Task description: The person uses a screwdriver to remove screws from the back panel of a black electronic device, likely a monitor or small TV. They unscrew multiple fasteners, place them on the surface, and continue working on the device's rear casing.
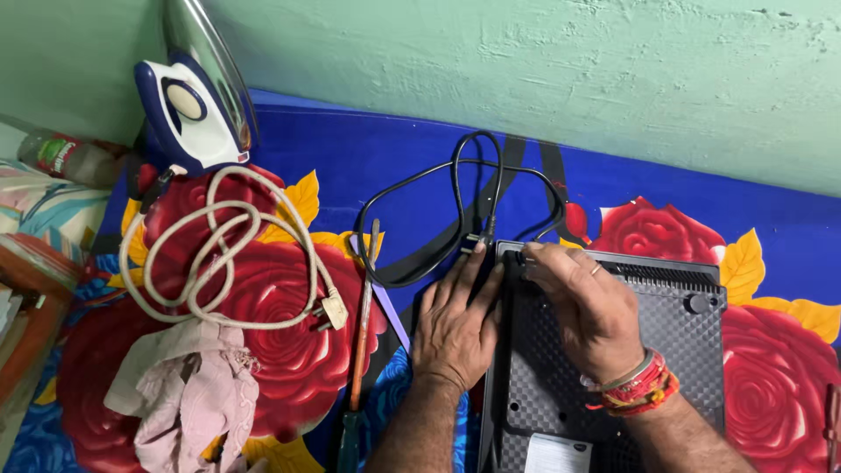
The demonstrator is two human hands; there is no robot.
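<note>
A black flat appliance [666, 350] lies bottom-up on a blue sheet with red roses [350, 158]. My left hand [454, 320] rests flat on its left edge, fingers pointing up toward the corner. My right hand [583, 307], with red thread bands at the wrist, presses on the top-left corner where the black power cord [455, 188] enters. The cord loops away across the sheet, and its plug [476, 241] lies just above my left fingertips. Neither hand grips anything I can see.
A blue and white clothes iron [188, 105] stands upright at the back left, its beige cord [219, 254] coiled with a white plug [333, 311]. A long screwdriver [361, 333] lies left of my left hand. Pinkish cloth [188, 398] lies front left. Green wall [569, 70] behind.
</note>
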